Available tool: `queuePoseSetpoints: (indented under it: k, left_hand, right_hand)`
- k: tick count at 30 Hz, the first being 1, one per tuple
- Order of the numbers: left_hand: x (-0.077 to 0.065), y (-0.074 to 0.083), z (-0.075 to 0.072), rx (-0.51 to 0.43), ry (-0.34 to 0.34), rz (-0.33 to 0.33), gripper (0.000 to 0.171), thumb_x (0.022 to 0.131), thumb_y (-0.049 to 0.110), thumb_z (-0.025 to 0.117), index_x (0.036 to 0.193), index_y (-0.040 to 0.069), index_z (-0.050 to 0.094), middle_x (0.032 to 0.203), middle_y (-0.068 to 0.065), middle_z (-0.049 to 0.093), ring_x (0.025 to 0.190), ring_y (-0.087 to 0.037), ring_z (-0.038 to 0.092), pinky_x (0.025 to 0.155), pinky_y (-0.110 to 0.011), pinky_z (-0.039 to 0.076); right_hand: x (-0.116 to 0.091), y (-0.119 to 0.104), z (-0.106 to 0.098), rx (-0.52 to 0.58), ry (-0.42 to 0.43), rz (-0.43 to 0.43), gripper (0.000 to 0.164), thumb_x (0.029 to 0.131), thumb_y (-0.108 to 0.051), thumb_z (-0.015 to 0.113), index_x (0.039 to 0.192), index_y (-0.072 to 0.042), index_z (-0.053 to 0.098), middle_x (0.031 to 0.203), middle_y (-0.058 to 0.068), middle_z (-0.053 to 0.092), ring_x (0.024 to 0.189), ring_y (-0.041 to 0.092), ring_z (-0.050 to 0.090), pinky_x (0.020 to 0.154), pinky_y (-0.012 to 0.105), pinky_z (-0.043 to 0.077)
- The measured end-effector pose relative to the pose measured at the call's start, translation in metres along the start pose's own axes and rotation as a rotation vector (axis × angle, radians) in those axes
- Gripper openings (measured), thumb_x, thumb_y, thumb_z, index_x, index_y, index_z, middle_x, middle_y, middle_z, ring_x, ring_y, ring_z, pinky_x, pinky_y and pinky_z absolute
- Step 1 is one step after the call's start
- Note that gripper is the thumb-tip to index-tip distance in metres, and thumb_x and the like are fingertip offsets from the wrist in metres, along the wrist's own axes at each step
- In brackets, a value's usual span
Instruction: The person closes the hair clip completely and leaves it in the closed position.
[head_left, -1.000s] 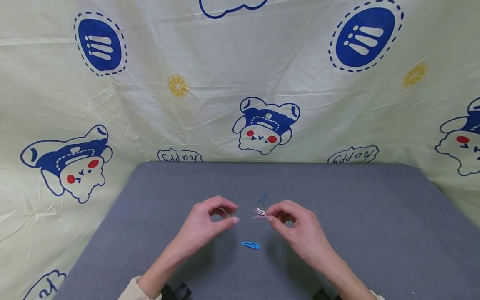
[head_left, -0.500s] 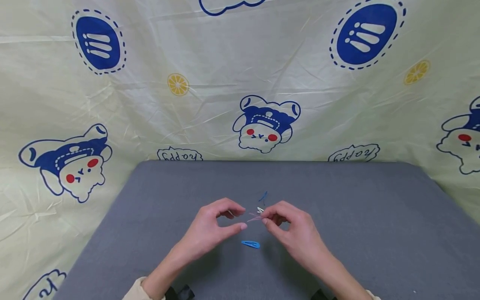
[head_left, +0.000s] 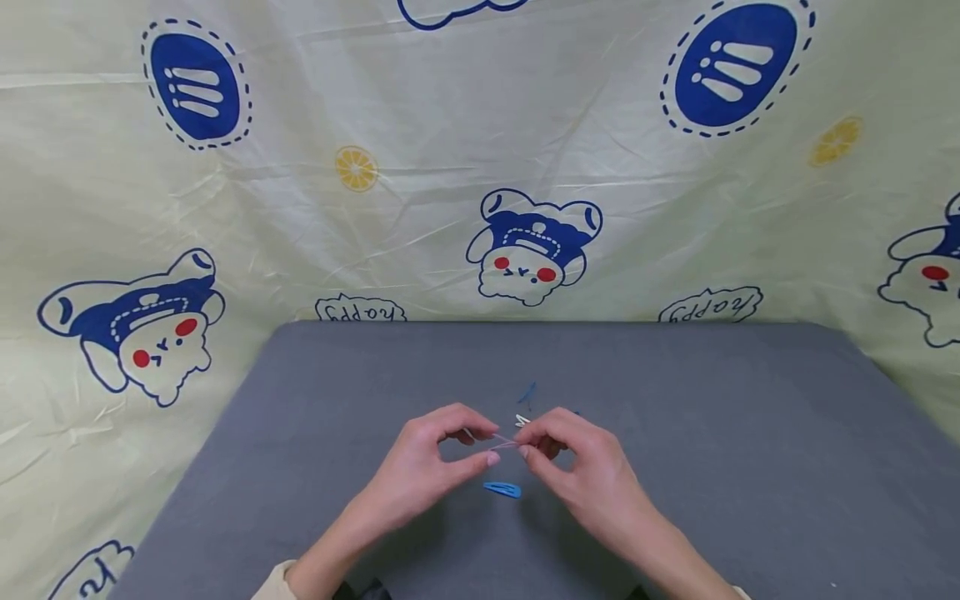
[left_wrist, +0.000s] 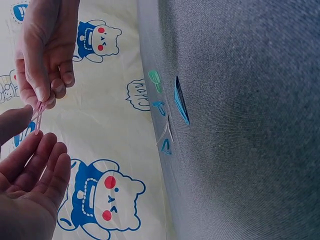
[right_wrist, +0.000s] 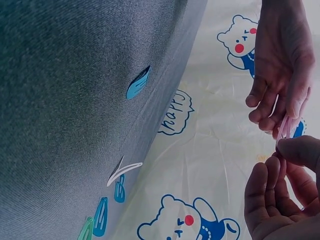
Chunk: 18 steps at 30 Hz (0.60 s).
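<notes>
In the head view my right hand pinches a thin pink snap hair clip between thumb and forefinger, above the table. The clip is sprung apart, and its narrow arms point towards my left hand. The left thumb and forefinger are spread, their fingertips right at the ends of those arms. From the left wrist view, the clip stands between both hands' fingertips. A blue snap clip lies on the table just nearer than the hands. Beyond them is a white clip, partly hidden by the right fingers.
Another blue clip lies farther back on the grey cloth-covered table. In the right wrist view a green clip rests beside a long blue clip. A printed curtain hangs behind the table.
My left hand has moved right and slightly nearer, while the right has shifted a little left and nearer with the pink clip. The gap has closed, and the clip's arms now reach the left fingertips.
</notes>
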<state>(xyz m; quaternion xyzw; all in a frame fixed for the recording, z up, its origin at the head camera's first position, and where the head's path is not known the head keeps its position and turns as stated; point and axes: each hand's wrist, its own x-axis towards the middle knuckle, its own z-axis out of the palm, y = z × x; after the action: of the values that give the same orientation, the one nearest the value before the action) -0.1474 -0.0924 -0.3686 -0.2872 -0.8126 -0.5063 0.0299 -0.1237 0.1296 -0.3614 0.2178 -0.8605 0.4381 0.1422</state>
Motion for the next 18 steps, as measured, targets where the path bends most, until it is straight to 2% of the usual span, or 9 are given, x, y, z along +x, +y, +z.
queuePoseSetpoints:
  k: [6, 14, 18]
  left_hand:
    - [0.0007, -0.0011, 0.0021, -0.007, 0.008, 0.023, 0.017, 0.088, 0.023, 0.076, 0.104, 0.025, 0.072, 0.102, 0.015, 0.067, 0.096, -0.015, 0.062, 0.087, -0.032, 0.049]
    - [0.0001, -0.0011, 0.0059, -0.02, 0.046, -0.006, 0.01, 0.09, 0.017, 0.074, 0.096, 0.026, 0.071, 0.093, 0.012, 0.067, 0.087, -0.009, 0.061, 0.081, -0.035, 0.052]
    - [0.0002, 0.0, 0.0077, -0.007, 0.076, -0.011, 0.01, 0.09, 0.016, 0.074, 0.093, 0.025, 0.072, 0.089, 0.016, 0.066, 0.084, -0.008, 0.062, 0.078, -0.035, 0.052]
  right_hand:
    - [-0.0018, -0.0005, 0.0, 0.006, 0.004, -0.01, 0.031, 0.086, -0.007, 0.077, 0.093, -0.035, 0.067, 0.087, -0.019, 0.059, 0.075, 0.003, 0.057, 0.067, 0.025, 0.05]
    - [-0.0022, -0.0011, 0.0015, 0.03, -0.005, -0.003, 0.029, 0.087, -0.008, 0.076, 0.096, -0.036, 0.069, 0.088, -0.018, 0.06, 0.077, 0.004, 0.057, 0.067, 0.026, 0.05]
    - [-0.0026, -0.0003, 0.0033, 0.047, 0.007, -0.023, 0.03, 0.086, -0.007, 0.076, 0.097, -0.034, 0.069, 0.089, -0.018, 0.061, 0.076, 0.004, 0.057, 0.067, 0.026, 0.05]
